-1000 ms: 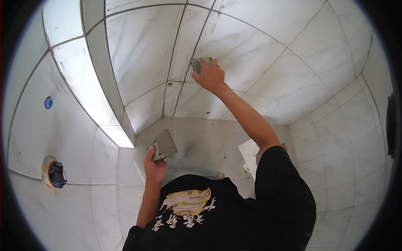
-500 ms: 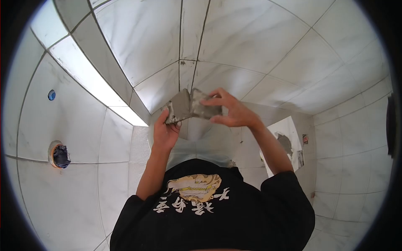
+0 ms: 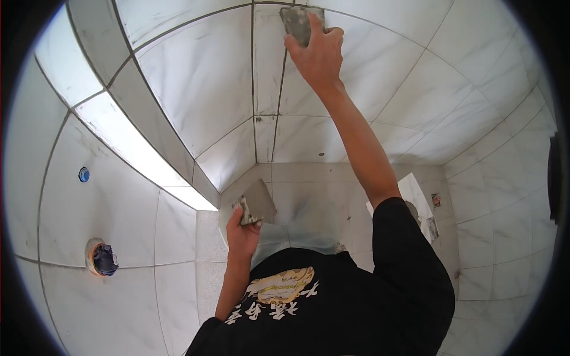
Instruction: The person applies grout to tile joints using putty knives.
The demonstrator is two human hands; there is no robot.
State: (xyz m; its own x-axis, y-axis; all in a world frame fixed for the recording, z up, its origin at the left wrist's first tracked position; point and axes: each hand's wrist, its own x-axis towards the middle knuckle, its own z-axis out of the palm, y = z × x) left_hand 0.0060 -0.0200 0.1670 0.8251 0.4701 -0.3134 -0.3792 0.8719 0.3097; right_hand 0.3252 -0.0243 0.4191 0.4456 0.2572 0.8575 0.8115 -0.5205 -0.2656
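My left hand [image 3: 242, 236] is low in front of my body, its fingers wrapped round a flat, grey, mortar-smeared plate [image 3: 259, 202]. With the arm stretched up, my right hand [image 3: 319, 56] presses a second grey, smeared piece [image 3: 298, 25] flat against the wall tiles near the top of the view. That piece lies over a dark joint line [image 3: 282, 80] between marble-patterned tiles [image 3: 196, 89]. The thumb and fingers of the right hand are bent over its face and edge.
A bright strip [image 3: 127, 142] runs diagonally at the left. The left wall has a small blue-rimmed hole [image 3: 84, 174] and a larger hole stuffed with dark material [image 3: 104, 260]. A white sheet with grey mortar [image 3: 417, 202] lies at the right beyond my arm.
My right hand has moved up and away from the plate in my left hand, taking its grey piece to the upper wall. My left hand sits lower in view, and the whole view has shifted.
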